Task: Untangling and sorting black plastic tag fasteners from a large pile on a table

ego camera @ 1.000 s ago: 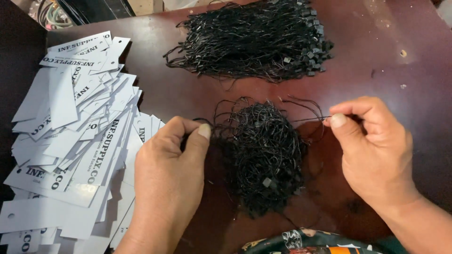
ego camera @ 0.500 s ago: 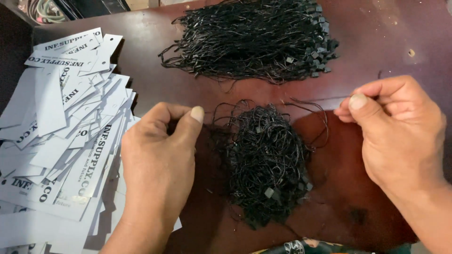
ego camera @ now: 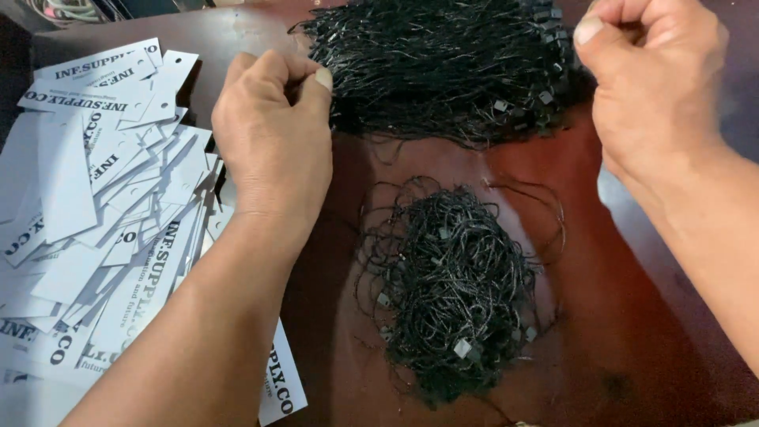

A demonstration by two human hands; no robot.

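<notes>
Left hand (ego camera: 273, 134) is pinched shut, thumb against curled fingers, right at the near-left edge of the big pile of black strings (ego camera: 443, 67) that sits toward the far edge of the counter (ego camera: 632, 316). Looks like it's nipping a strand or two, but the string is so thin I can't actually make it out between the fingertips. Right hand (ego camera: 652, 87) is up at the far right corner, also balled into a tight pinch just beside the right end of that same pile. Same deal: can't tell for sure whether it has a string in it.

My read is both hands are teasing a single loop out of the tangle. Whatever comes after would need a slow, clean pull so it doesn't drag a whole clump along, since these things snag on each other like crazy with those little square locks on them.

Closer to the near edge, between the two arms, there's a smaller round clump of strings (ego camera: 455, 292), untouched by either hand. Over on the left side of the counter is a messy spread of white card tags (ego camera: 87, 198) with black lettering, overlapping each other, some tucked under the left forearm.

No containers anywhere: no box, tray or bag. Everything just lies loose on the dark red-brown top.
</notes>
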